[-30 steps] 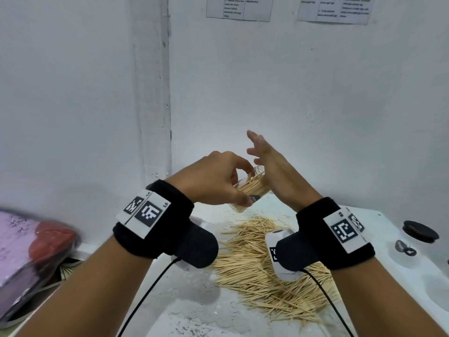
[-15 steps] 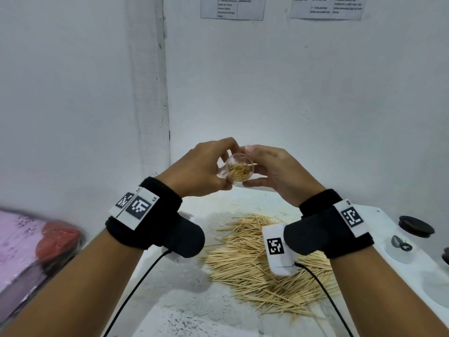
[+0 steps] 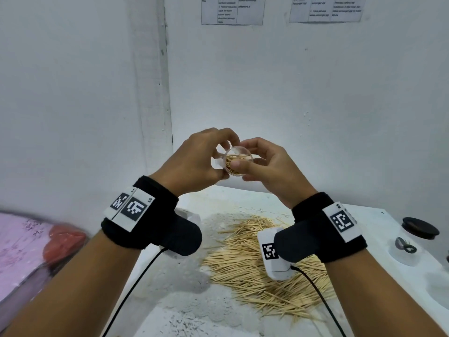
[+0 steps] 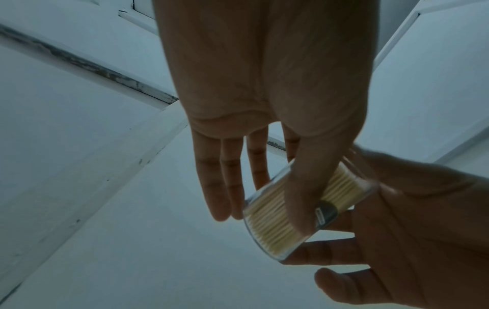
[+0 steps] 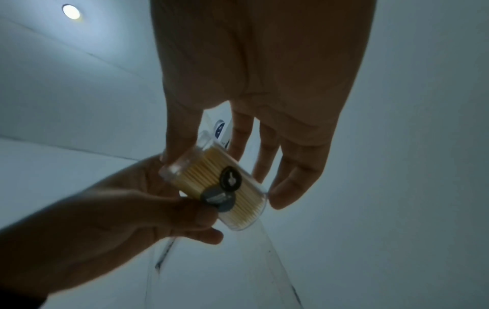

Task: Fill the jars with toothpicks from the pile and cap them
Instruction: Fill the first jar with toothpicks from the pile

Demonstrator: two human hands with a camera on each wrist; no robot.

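Jar [image 3: 237, 164] sits mid-frame in the head view, raised above the toothpick pile [image 3: 262, 259], mouth tipped toward me so I can inspect the fill. My left hand [image 3: 196, 161] pinches its side; my right hand [image 3: 264, 166] cradles it, thumb across the opening, I judge to level the toothpicks. It has no cap; a dark lid [image 3: 419, 227] lies at right.

Two hands, left [image 3: 194, 161] and right [image 3: 269, 166], one clear jar [image 3: 237, 161], one toothpick pile [image 3: 255, 263], one black lid [image 3: 419, 227], two wall notices [image 3: 232, 9].
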